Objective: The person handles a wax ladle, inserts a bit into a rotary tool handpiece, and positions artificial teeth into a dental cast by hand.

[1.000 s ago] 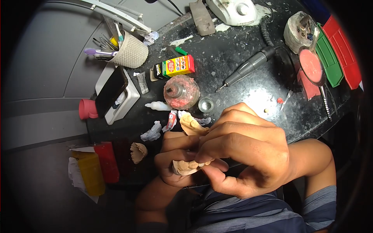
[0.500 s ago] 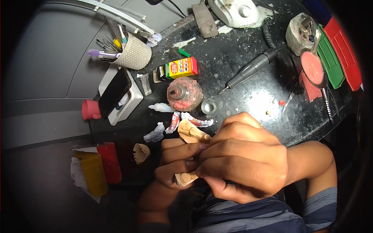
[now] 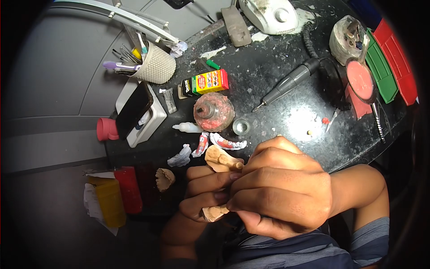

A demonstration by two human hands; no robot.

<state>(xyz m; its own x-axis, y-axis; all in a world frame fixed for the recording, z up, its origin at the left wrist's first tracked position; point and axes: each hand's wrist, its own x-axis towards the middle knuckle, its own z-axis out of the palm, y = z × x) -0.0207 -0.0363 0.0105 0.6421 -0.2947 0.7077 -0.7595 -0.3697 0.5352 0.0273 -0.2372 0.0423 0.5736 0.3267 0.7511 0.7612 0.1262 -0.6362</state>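
Observation:
A tan plaster dental cast (image 3: 217,158) is held in front of my body, its upper end and a lower piece showing past my fingers. My left hand (image 3: 202,184) is closed round it, fingers curled over the near face. From the right, my right hand (image 3: 282,190) is closed with its fingertips against the same cast, covering its middle. Whatever else those fingertips may pinch is hidden. Just beyond the cast lie two pieces with red and white tooth rows, a curved one (image 3: 227,142) and a shorter one (image 3: 201,144).
Left of my hands lie a second plaster cast (image 3: 165,179) and a whitish lump (image 3: 180,155). Farther back stand a pink-stained glass burner (image 3: 214,112), a small glass cup (image 3: 241,127) and a yellow-red box (image 3: 206,83). A rotary handpiece (image 3: 289,83) with its cord lies to the right.
The bench has shifted slightly downward in view. Both hands keep nearly the same position and hold on the cast.

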